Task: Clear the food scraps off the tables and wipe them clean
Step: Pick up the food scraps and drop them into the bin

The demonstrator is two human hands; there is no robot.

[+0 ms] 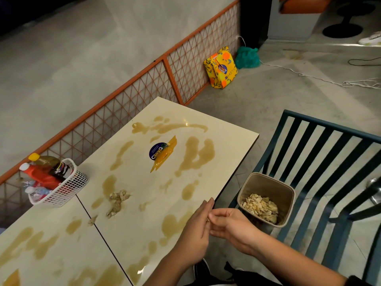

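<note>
Single head-worn wide-angle view, facing forward and down, close above the table (237, 141), floor (268, 104) beyond

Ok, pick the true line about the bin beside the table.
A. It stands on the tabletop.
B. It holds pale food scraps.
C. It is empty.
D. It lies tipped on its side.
B: the bin stands upright past the edge of the table, and a heap of pale scraps lies in its bottom.
</note>
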